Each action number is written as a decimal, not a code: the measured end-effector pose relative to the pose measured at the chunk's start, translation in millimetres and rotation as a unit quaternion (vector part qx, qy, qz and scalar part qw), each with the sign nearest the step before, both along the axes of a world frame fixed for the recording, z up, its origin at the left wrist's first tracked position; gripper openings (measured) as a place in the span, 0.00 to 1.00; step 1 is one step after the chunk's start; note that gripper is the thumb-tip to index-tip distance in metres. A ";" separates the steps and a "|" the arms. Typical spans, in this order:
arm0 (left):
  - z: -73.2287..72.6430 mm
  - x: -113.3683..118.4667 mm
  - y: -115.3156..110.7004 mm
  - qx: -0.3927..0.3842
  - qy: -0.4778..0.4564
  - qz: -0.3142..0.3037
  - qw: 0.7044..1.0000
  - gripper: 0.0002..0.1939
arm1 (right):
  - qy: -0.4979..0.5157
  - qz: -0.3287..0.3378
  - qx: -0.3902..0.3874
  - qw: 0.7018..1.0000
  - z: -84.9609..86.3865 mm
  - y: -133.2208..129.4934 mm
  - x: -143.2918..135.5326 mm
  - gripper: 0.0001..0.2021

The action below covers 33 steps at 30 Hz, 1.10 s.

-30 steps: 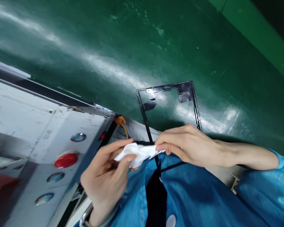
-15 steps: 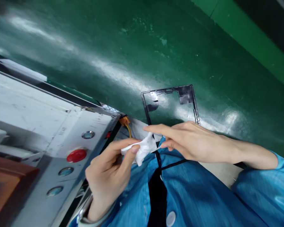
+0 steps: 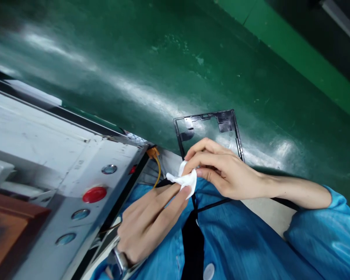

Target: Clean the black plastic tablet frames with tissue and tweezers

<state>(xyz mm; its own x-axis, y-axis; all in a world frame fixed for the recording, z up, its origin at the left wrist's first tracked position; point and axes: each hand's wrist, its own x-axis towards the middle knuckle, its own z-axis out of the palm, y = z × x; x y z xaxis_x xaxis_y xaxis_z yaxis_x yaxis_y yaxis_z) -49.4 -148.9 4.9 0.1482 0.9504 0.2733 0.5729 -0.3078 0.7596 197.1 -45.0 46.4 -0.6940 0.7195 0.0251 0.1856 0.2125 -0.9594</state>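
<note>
Head view: we see a glossy, scuffed green surface (image 3: 134, 46), a smooth white metal cabinet (image 3: 46, 126) and a thin, square-cornered black frame (image 3: 225, 121), partly covered by the right hand (image 3: 226, 171). Half a second ago the right forefinger stretched out straight; now we find it curled in, pinching narrowly, with the left hand (image 3: 150, 223) turned back-up and gripping too. The soft, crumpled white cloth (image 3: 189, 180) (tissue, perhaps) sits between their fingertips, so both hands share its handling.
</note>
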 end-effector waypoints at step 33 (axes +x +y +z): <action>16.6 53.8 22.3 -0.149 -0.216 0.140 0.955 0.18 | 0.054 -0.056 0.062 0.995 -9.7 -20.2 -5.7 0.17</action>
